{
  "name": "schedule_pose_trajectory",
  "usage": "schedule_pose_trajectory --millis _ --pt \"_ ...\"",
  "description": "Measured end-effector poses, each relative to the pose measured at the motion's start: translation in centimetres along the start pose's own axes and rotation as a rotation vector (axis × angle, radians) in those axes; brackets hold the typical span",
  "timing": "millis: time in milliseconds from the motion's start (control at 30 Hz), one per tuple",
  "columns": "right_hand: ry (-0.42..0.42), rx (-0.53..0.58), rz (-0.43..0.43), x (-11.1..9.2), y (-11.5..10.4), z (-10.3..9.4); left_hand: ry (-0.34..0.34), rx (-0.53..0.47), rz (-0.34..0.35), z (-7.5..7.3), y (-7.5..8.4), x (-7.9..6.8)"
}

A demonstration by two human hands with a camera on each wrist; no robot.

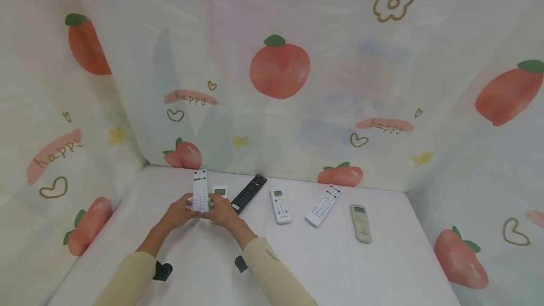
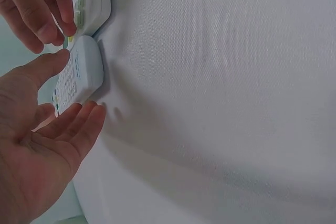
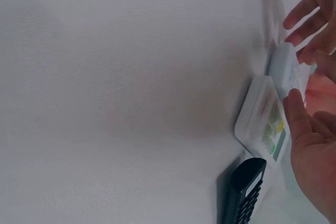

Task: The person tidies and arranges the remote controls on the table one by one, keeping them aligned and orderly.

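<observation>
A white remote control [image 1: 200, 187] with several small coloured buttons lies lengthwise on the white table. My left hand [image 1: 176, 214] is at its left side, thumb and fingers spread around the near end; in the left wrist view the left hand [image 2: 44, 145] has its fingers nearly straight beside the remote [image 2: 90, 69]. Across from it, my right hand [image 1: 221, 210] is at the right side, with the thumb [image 3: 296, 111] extended. A white remote with a small screen [image 1: 220, 191] lies just right of it, its lower part hidden behind my right hand.
Farther right lie a black remote [image 1: 249, 194], a white remote with a screen [image 1: 280, 207], a tilted white remote [image 1: 323, 206] and a beige remote [image 1: 361, 223]. Fruit-patterned cloth [image 1: 280, 131] hangs around the table's back and sides.
</observation>
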State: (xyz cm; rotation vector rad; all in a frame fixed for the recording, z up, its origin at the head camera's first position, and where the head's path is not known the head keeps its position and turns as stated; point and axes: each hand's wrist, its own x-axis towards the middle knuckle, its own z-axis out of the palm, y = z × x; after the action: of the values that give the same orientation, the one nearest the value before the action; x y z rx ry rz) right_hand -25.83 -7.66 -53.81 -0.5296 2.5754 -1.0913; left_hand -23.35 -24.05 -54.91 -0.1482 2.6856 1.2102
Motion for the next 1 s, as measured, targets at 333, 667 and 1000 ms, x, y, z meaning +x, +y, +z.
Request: schedule_pose_trajectory --millis 333,667,1000 --pt "-0.017 -0.032 0.023 0.5 -0.1 0.6 0.000 0.014 -0.072 0.3 -0.1 0.6" --pt "-0.042 -0.096 0.018 1.1 -0.1 0.8 0.001 0.031 -0.122 0.4 -0.5 1.4" --pt "-0.039 -0.082 0.006 1.4 -0.2 1.0 -0.003 0.043 -0.110 0.4 -0.5 1.7"
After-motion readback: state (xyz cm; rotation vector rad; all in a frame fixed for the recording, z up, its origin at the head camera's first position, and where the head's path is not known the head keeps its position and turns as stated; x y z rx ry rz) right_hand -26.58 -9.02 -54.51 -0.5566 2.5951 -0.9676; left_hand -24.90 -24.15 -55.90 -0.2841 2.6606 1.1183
